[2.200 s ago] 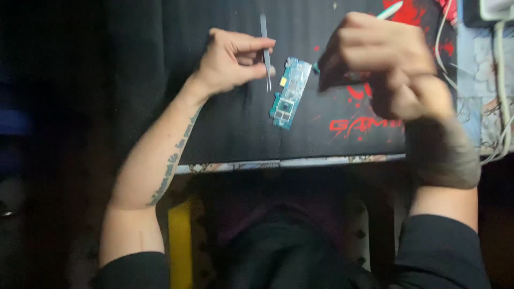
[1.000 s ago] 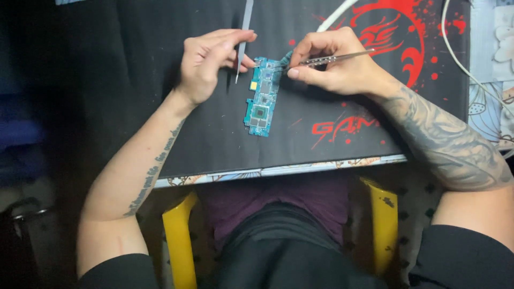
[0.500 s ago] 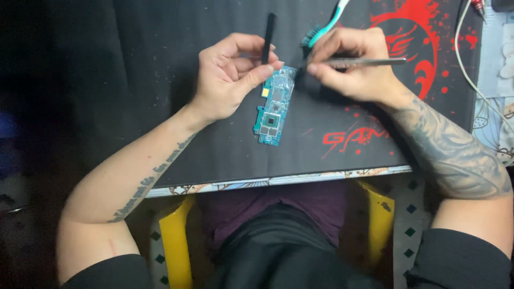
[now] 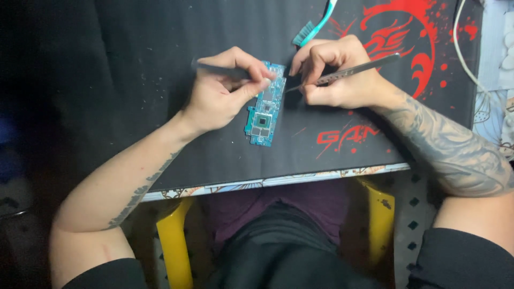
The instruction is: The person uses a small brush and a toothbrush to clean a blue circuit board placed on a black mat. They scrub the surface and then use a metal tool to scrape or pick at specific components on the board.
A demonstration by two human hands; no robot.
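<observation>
Black and broad, the mat (image 4: 160,64) covers our work surface, with a red dragon print (image 4: 407,37) at its far right corner and pale specks scattered over it. On the mat, about midway between our hands, lies a narrow blue circuit board (image 4: 265,107), long axis running away from us and tilted slightly, with a square dark chip near its close end. Our left hand (image 4: 219,99) rests at the board's left edge, its fingers (image 4: 251,88) closed around a dark slim tool (image 4: 217,68) and the thumb tip touching the board's upper part. Our right hand (image 4: 334,72) sits just right of the board, fingers pinched together on metal tweezers (image 4: 353,70) whose tip meets the board's right edge near its far end, the handle slanting up and right. Beyond our right hand a teal brush (image 4: 313,27) lies on the mat, bristles toward the board, just clear of our knuckles. A white cable (image 4: 463,53) curves along the mat's right border. Below the mat's patterned near edge (image 4: 278,179) we see yellow chair legs (image 4: 174,241) on either side of our lap
</observation>
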